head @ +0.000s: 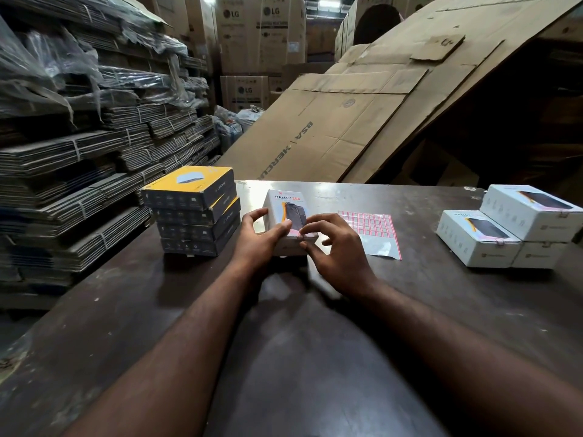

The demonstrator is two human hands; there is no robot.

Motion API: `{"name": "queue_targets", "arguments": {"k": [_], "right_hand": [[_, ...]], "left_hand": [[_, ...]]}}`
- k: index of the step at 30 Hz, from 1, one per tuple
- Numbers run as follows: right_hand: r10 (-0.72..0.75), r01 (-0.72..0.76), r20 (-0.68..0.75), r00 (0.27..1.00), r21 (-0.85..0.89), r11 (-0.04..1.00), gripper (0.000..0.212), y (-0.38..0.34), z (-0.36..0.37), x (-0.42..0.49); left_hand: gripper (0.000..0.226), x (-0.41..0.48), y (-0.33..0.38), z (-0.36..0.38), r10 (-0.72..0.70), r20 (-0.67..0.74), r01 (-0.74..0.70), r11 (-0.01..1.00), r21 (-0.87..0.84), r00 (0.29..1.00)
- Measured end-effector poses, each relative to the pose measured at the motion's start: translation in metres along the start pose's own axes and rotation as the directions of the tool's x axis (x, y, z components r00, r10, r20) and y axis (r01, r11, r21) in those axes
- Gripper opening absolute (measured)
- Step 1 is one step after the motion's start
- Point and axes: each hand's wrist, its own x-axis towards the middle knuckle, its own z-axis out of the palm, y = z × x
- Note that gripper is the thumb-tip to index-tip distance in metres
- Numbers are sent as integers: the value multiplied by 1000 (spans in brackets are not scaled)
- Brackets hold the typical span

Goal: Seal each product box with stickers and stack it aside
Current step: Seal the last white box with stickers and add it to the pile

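Fingers [252, 216] of L hand [262, 238] curl round the white box [280, 203], thumb on top. R hand [334, 247] fingers pinch a small sticker [299, 236] at its near edge. Box sits mid counter [410, 294], sticker sheet [375, 228] just R of it. Yellow boxes [192, 212] stacked on L, other white boxes [511, 228] far R.

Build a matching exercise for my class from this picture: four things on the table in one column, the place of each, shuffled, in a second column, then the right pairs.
Things
1. yellow-and-black boxes
2. sticker sheet
3. HALLEY 20X box
4. white boxes

Places
A. gripped by the left hand, with the right hand at its near edge
B. piled at the right end of the table
C. stacked at the table's left edge
D. lying flat just right of the right hand

Pairs: 1-C, 2-D, 3-A, 4-B
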Motion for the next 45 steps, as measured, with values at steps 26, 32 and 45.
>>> {"name": "queue_targets", "arguments": {"k": [26, 32, 45], "right_hand": [[11, -10, -31, 999, 25, 1000, 13, 2, 0, 1], [16, -14, -39, 999, 44, 999, 13, 2, 0, 1], [55, -51, -68, 996, 50, 997, 8, -2, 0, 0]], "left_hand": [[53, 2, -1, -1, 124, -15, -120, 979, 165, 992], [53, 4, -2, -1, 120, -17, -116, 980, 161, 993], [60, 6, -6, -2, -21, 2, 20, 992, 123, 1000]]}}
